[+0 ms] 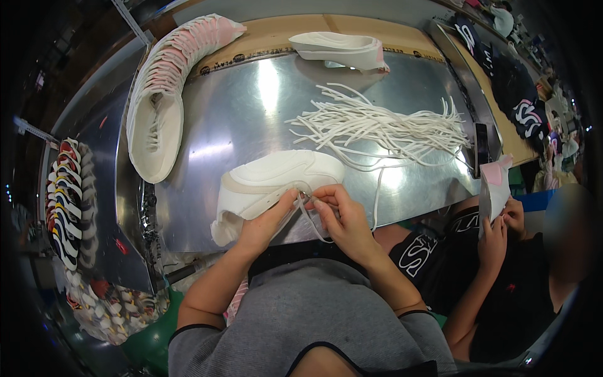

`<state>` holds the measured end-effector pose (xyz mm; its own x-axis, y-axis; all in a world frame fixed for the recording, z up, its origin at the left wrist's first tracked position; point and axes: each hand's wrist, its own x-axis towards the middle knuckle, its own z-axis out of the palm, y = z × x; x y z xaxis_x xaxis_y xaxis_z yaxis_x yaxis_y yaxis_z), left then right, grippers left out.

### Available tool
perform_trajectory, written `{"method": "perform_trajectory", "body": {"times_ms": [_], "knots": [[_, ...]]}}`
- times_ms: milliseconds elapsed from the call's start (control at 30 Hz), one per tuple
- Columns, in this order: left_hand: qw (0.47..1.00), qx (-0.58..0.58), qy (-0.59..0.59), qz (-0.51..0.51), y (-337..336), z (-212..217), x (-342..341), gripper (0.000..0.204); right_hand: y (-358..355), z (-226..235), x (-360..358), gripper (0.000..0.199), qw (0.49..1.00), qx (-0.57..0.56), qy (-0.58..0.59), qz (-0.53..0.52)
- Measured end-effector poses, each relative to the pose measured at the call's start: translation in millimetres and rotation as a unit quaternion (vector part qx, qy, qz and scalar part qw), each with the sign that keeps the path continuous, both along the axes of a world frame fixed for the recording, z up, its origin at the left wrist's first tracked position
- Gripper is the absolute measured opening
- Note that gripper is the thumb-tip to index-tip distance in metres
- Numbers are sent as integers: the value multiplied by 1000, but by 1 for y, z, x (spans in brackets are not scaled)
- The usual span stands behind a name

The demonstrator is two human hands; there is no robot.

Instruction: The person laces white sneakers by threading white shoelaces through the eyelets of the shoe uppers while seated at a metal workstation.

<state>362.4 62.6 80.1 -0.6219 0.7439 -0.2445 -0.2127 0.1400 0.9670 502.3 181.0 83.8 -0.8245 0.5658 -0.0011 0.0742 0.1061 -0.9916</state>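
Observation:
A white shoe upper lies on its side at the near edge of the metal table. My left hand is closed on its eyelet edge, thumb on top. Beside it, my right hand pinches a white shoelace at the eyelets, with fingers bent together. One end of the lace loops below my hands, and a strand hangs over the table edge on the right. The exact eyelet is hidden by my fingertips.
A pile of loose white laces spreads over the table's right side. Nested white uppers curve along the left, and another upper lies at the back. At right, a co-worker's hands hold a white and pink upper.

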Motion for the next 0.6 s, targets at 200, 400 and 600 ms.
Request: {"method": "perform_trajectory", "body": {"times_ms": [200, 400, 600], "knots": [[998, 7, 61, -1, 4, -4, 10, 21, 16, 2, 4, 14, 998, 44, -33, 13], [832, -20, 553, -47, -13, -7, 10, 24, 11, -6, -23, 19, 979, 166, -114, 42], [984, -32, 177, -10, -19, -39, 14, 35, 22, 6, -24, 18, 958, 225, -150, 95]]}}
